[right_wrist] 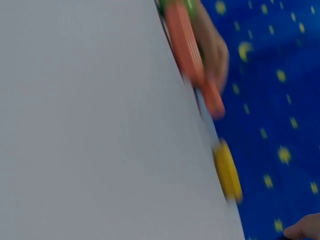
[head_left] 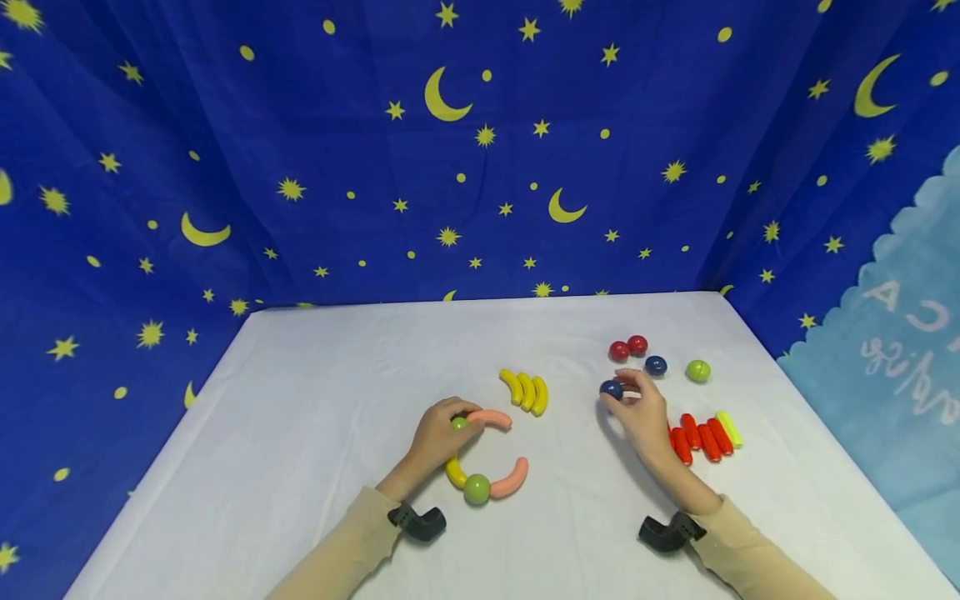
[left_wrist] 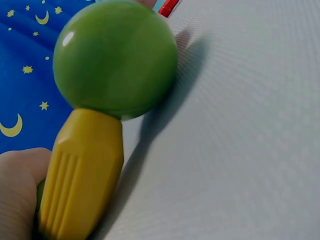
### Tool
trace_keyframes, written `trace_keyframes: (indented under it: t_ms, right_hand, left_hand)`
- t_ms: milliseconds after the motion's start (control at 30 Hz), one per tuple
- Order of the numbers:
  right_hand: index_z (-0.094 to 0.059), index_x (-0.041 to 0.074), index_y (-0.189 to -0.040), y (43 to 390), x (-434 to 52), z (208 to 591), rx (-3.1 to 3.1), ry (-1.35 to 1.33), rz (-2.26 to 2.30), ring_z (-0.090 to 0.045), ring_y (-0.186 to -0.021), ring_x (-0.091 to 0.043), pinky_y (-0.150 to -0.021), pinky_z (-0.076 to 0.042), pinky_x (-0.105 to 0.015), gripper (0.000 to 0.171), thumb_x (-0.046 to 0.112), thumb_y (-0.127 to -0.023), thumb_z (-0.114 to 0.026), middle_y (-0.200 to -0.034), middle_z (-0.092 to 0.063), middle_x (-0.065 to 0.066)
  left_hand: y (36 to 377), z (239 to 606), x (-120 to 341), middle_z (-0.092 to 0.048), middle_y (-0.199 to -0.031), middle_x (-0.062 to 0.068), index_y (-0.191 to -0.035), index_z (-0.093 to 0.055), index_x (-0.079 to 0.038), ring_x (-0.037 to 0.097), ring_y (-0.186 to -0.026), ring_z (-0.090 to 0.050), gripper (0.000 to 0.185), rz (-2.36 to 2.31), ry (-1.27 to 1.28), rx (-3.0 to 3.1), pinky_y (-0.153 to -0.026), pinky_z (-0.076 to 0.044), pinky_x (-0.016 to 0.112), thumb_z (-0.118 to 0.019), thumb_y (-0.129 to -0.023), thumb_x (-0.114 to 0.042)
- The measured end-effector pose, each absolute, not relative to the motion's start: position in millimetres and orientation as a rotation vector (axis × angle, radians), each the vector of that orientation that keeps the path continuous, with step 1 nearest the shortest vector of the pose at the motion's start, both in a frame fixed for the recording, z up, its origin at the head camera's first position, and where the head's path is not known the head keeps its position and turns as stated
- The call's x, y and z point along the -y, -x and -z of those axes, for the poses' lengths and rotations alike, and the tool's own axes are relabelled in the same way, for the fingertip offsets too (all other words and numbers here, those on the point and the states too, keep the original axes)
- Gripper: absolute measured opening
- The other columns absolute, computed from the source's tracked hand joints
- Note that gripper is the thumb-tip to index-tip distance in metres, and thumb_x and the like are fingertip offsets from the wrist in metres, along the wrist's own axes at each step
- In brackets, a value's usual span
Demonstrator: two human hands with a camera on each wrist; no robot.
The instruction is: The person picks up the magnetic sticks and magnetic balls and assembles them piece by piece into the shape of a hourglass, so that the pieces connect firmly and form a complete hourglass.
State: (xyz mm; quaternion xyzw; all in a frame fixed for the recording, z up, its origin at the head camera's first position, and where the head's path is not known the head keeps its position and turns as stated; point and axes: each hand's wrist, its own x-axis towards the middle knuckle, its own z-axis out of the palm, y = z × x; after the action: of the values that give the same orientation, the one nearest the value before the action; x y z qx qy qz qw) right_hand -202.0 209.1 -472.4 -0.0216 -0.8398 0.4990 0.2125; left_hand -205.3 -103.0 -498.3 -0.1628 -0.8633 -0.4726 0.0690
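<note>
My left hand (head_left: 441,435) pinches a green ball (head_left: 459,423) at the joint with a pink curved rod (head_left: 492,418). From that ball a yellow curved rod (head_left: 454,473) runs down to a second green ball (head_left: 477,489), which joins another pink curved rod (head_left: 512,479); together they form an open ring. The lower green ball (left_wrist: 115,57) and yellow rod (left_wrist: 84,170) look large in the left wrist view. Between thumb and fingers, my right hand (head_left: 643,419) holds a dark blue ball (head_left: 611,389). Only a fingertip (right_wrist: 305,227) of it shows in the blurred right wrist view.
Several yellow curved rods (head_left: 527,392) lie side by side between the hands. Two red balls (head_left: 627,347), another blue ball (head_left: 656,366) and a lime ball (head_left: 698,371) sit at the back right. Several red rods (head_left: 705,439) and one bright yellow rod (head_left: 729,429) lie beside my right wrist.
</note>
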Motion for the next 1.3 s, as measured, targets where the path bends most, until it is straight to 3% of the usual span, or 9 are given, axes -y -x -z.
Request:
trace_keyframes:
  t_ms: [100, 267, 500, 733, 900, 1067, 1300]
  right_hand:
    - [-0.059, -0.004, -0.114, 193.7, -184.3, 474.7, 2.381, -0.06, -1.472, -0.058, -0.089, -0.006, -0.072, -0.048, -0.009, 0.042, -0.001, -0.075, -0.074, -0.109, -0.065, -0.02]
    - [-0.06, -0.003, -0.113, 187.2, -152.5, 479.9, 2.402, -0.253, -1.575, -0.061, -0.096, -0.027, -0.072, -0.052, -0.017, 0.043, -0.001, -0.074, -0.076, -0.109, -0.065, -0.019]
    - [-0.058, -0.008, -0.113, 179.5, -125.9, 474.3, 2.411, -0.394, -1.642, -0.061, -0.095, -0.031, -0.069, -0.054, -0.021, 0.042, -0.005, -0.074, -0.075, -0.104, -0.065, -0.023]
    - [-0.056, -0.014, -0.113, 165.3, -110.9, 451.8, 2.479, -0.473, -1.71, -0.06, -0.098, -0.04, -0.074, -0.056, -0.028, 0.041, -0.007, -0.076, -0.071, -0.107, -0.062, -0.03]
    - [-0.056, -0.015, -0.113, 163.6, -108.0, 450.0, 2.487, -0.491, -1.706, -0.06, -0.098, -0.04, -0.077, -0.056, -0.037, 0.04, -0.008, -0.076, -0.071, -0.109, -0.061, -0.03]
    - [-0.057, -0.014, -0.11, 163.6, -108.9, 451.8, 2.447, -0.513, -1.673, -0.061, -0.097, -0.041, -0.077, -0.056, -0.039, 0.037, -0.009, -0.076, -0.071, -0.107, -0.062, -0.03]
    - [-0.061, -0.011, -0.103, 156.4, -110.8, 466.6, 2.302, -0.566, -1.618, -0.062, -0.092, -0.036, -0.072, -0.056, -0.033, 0.028, -0.01, -0.076, -0.07, -0.099, -0.066, -0.024]
  left_hand:
    - [205.5, 497.9, 102.5, -0.071, -0.095, -0.002, -0.097, -0.074, -0.016, 0.015, -0.094, -0.064, 0.018, 1.43, 0.476, 2.609, -0.085, -0.052, 0.027, -0.075, -0.081, -0.025]
    - [206.5, 497.4, 101.0, -0.071, -0.097, -0.002, -0.099, -0.073, -0.015, 0.014, -0.095, -0.064, 0.019, 1.414, 0.475, 2.629, -0.086, -0.052, 0.03, -0.074, -0.083, -0.025]
    - [207.2, 497.0, 99.3, -0.071, -0.099, 0.0, -0.101, -0.072, -0.013, 0.016, -0.098, -0.064, 0.02, 1.379, 0.495, 2.641, -0.088, -0.051, 0.033, -0.072, -0.084, -0.024]
    - [207.0, 494.9, 97.9, -0.071, -0.097, -0.001, -0.101, -0.072, -0.014, 0.016, -0.096, -0.064, 0.019, 1.318, 0.49, 2.665, -0.088, -0.05, 0.034, -0.071, -0.085, -0.025]
    - [207.4, 494.7, 98.8, -0.07, -0.093, -0.001, -0.099, -0.073, -0.015, 0.014, -0.088, -0.063, 0.017, 1.324, 0.49, 2.635, -0.08, -0.049, 0.03, -0.072, -0.083, -0.022]
    - [207.9, 494.6, 101.1, -0.07, -0.094, -0.001, -0.099, -0.073, -0.016, 0.014, -0.089, -0.063, 0.018, 1.329, 0.488, 2.633, -0.082, -0.049, 0.031, -0.073, -0.083, -0.022]
    - [208.7, 498.1, 101.7, -0.069, -0.096, -0.002, -0.104, -0.072, -0.015, 0.013, -0.093, -0.062, 0.022, 1.358, 0.471, 2.649, -0.086, -0.049, 0.031, -0.072, -0.083, -0.021]
